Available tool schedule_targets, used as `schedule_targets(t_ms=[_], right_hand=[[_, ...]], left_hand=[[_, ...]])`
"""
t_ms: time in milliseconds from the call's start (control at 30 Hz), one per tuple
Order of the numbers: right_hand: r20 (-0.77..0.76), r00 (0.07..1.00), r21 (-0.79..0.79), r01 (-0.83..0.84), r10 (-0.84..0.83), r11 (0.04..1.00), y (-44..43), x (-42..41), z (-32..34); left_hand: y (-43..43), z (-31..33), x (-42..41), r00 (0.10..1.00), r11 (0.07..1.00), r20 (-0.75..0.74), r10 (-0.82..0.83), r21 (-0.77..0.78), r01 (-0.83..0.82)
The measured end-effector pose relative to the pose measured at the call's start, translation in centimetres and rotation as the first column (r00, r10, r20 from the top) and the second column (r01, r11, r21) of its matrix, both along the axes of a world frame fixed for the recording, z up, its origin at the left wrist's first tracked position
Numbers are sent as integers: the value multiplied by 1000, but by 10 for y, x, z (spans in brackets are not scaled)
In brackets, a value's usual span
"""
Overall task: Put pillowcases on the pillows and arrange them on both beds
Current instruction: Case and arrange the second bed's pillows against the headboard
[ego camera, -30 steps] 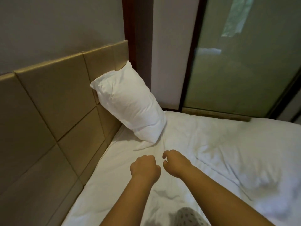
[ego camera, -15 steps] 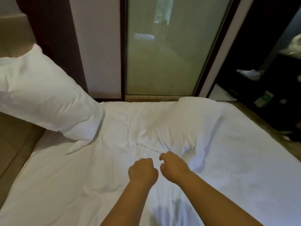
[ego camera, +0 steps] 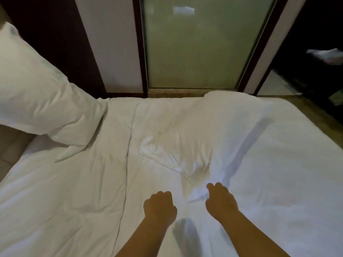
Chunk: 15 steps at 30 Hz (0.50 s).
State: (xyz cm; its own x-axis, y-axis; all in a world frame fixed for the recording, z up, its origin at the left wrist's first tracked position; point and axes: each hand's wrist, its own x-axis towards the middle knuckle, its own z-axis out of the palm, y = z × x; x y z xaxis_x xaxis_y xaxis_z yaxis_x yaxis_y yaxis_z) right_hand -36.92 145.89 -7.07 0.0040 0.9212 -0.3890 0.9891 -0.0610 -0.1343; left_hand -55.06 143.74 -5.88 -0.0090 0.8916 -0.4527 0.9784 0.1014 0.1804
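At upper left of the frame, a plump white cased pillow [ego camera: 42, 101] leans tilted on the white-sheeted bed [ego camera: 65, 191]. A second white pillow [ego camera: 213, 134] lies flat at centre. The left hand [ego camera: 160, 207] is loosely curled, empty; the right hand [ego camera: 220, 200], fingers curled, touches that pillow's near corner.

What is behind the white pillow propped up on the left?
Behind the pillow a dark wood panel shows above it, and a tan padded headboard below. Where the two meet is hidden by the pillow itself.
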Motion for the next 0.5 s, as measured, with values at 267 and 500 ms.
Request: schedule_targets(t_ms=[267, 500], right_hand=[[8, 985, 33, -174, 174, 984, 62, 90, -63], [93, 930, 101, -363, 355, 926, 125, 120, -87]], left_hand=[[54, -67, 119, 998, 997, -51, -29, -71, 26], [125, -105, 194, 988, 996, -153, 17, 89, -4]])
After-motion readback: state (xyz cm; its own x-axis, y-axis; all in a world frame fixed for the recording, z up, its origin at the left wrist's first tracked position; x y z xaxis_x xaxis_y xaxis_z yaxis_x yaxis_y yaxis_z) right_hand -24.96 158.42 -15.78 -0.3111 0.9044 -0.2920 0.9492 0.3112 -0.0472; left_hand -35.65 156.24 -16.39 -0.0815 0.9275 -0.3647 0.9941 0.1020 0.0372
